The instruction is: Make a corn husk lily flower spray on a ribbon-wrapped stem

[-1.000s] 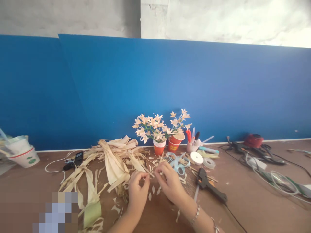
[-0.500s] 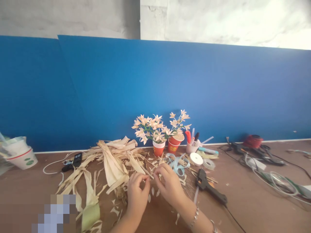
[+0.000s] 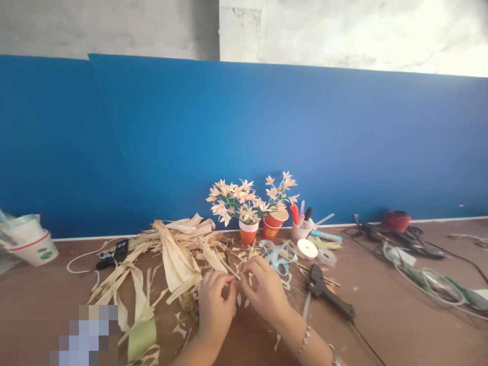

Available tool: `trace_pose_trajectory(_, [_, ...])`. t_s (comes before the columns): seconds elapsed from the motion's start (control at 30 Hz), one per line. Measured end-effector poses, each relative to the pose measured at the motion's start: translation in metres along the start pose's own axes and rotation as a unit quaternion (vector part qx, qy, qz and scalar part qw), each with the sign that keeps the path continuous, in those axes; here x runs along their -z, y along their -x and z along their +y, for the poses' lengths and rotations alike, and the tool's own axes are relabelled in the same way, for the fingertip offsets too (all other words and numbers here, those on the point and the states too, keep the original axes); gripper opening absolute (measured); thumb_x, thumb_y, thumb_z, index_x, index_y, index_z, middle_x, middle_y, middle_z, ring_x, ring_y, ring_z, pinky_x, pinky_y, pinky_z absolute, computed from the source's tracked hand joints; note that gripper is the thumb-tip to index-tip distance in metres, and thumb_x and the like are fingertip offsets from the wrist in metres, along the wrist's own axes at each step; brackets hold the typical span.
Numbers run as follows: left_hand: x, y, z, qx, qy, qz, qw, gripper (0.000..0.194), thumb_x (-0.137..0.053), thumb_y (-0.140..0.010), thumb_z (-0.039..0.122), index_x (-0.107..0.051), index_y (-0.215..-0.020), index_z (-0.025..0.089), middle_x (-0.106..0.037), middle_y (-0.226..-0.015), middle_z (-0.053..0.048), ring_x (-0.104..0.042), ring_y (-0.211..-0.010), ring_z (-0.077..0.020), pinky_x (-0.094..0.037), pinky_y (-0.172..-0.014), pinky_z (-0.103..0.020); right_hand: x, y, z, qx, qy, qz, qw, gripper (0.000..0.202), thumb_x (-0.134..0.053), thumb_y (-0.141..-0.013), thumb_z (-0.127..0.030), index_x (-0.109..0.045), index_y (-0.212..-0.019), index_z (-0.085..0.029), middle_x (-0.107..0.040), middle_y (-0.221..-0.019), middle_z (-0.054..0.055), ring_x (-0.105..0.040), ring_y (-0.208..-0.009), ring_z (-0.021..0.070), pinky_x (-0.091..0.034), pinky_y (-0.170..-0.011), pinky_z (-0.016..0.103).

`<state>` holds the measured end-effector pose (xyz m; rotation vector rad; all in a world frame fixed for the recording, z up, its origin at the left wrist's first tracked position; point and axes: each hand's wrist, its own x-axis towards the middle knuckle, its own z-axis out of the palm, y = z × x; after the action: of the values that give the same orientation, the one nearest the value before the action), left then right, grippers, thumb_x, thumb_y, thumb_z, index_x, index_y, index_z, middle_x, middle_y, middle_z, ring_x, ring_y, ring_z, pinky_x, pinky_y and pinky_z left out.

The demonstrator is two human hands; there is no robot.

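Note:
My left hand (image 3: 215, 300) and my right hand (image 3: 265, 287) meet over the middle of the table, fingertips pinched close together. What lies between the fingers is too small to make out. Just below the fingertips, small pale petal-shaped pieces (image 3: 239, 299) rest on the brown tabletop. Dried corn husks (image 3: 177, 254) are heaped to the left of my left hand. A curled light blue ribbon (image 3: 280, 259) is beside my right hand. Behind the hands stand pale husk-like flowers (image 3: 240, 195) in a red paper cup (image 3: 248, 235).
A black glue gun (image 3: 330, 295) with its cord lies right of my right arm. White tape rolls (image 3: 307, 248), a cup of pens (image 3: 301, 231) and a second red cup (image 3: 271, 226) stand behind. Cables (image 3: 427, 284) sprawl at right; a white bucket (image 3: 36, 249) is far left.
Both hands stay in nearly the same pinch, with only a very slight shift of the fingers. The view has moved a little; the things on the table have not.

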<state>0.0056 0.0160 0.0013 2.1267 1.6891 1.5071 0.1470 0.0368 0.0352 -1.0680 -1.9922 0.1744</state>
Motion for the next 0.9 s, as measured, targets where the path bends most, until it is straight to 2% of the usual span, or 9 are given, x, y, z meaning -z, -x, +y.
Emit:
trace_pose_trajectory(0.2, [0.0021, 0.0, 0.0033, -0.028, -0.02, 0.015, 0.999, 0.013, -0.055, -0.078, 0.011, -0.062, -0.074, 0.021, -0.064, -0.072, -0.001, -0.055, -0.075, -0.0208, -0.036, -0.068, -0.032, 0.0, 0.0013, -0.0012, -0.002, 0.01, 0.012, 1.0, 0.012, -0.05, -0.076, -0.008, -0.049, -0.075, -0.02, -0.056, -0.081, 0.005, -0.053, -0.078, 0.0191, -0.044, -0.068, 0.03])
trace_pose_trajectory(0.67, [0.0028, 0.0004, 0.0042, -0.033, -0.043, 0.006, 0.998, 0.013, -0.055, -0.079, 0.014, -0.064, -0.075, 0.022, -0.065, -0.074, -0.002, -0.056, -0.076, -0.0214, -0.036, -0.068, -0.034, -0.0008, 0.0004, -0.0018, -0.021, 0.019, 0.014, 1.0, 0.012, -0.05, -0.075, -0.009, -0.05, -0.072, -0.02, -0.057, -0.08, 0.004, -0.054, -0.077, 0.0182, -0.044, -0.068, 0.029])
trace_pose_trajectory(0.8, [0.0021, 0.0005, 0.0021, -0.017, -0.031, -0.012, 0.999, 0.011, -0.056, -0.081, 0.017, -0.064, -0.075, 0.022, -0.065, -0.075, -0.003, -0.056, -0.077, -0.0219, -0.037, -0.069, -0.034, 0.0031, 0.0001, -0.0056, -0.027, 0.006, 0.01, 1.0, 0.008, -0.053, -0.076, -0.014, -0.05, -0.072, -0.021, -0.056, -0.08, 0.004, -0.054, -0.077, 0.0186, -0.044, -0.068, 0.029])
trace_pose_trajectory(0.9, [-0.0007, 0.0, -0.0027, 0.014, 0.027, -0.029, 0.999, 0.013, -0.053, -0.084, 0.024, -0.063, -0.077, 0.021, -0.065, -0.077, -0.003, -0.056, -0.078, -0.0216, -0.04, -0.07, -0.034, 0.0081, -0.0011, -0.006, -0.043, -0.038, 0.019, 0.998, 0.004, -0.054, -0.078, -0.021, -0.054, -0.082, -0.021, -0.057, -0.081, 0.004, -0.054, -0.074, 0.0179, -0.044, -0.067, 0.028])
